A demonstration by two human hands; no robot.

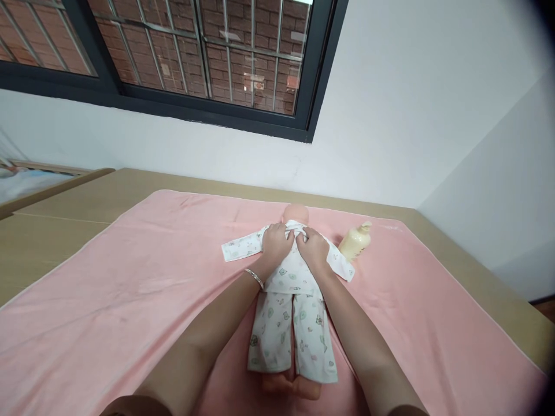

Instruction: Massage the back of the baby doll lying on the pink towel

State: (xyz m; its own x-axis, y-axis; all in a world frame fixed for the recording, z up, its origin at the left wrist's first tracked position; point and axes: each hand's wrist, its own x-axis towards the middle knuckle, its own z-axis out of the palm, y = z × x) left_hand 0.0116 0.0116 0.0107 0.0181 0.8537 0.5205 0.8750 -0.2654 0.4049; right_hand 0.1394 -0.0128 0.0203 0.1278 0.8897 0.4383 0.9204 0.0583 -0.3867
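A bald baby doll (pixel 296 214) lies on a pink sheet with its head toward the wall and its feet toward me. It wears a white printed shirt (pixel 291 278) and matching trousers (pixel 271 332), and its sleeves spread out to both sides. My left hand (pixel 276 242) pinches the shirt fabric at the upper left, just below the neck. Close beside it, my right hand (pixel 314 247) has its fingers closed on the shirt at the upper right. The fabric bunches between both thumbs. My fingertips are partly hidden in the cloth.
The pink sheet (pixel 130 294) covers most of a wooden surface (pixel 60 231). A cream baby bottle (pixel 355 241) lies tilted by the doll's right-hand sleeve. Behind stands a white wall (pixel 368 127) with a dark-framed window (pixel 217 110).
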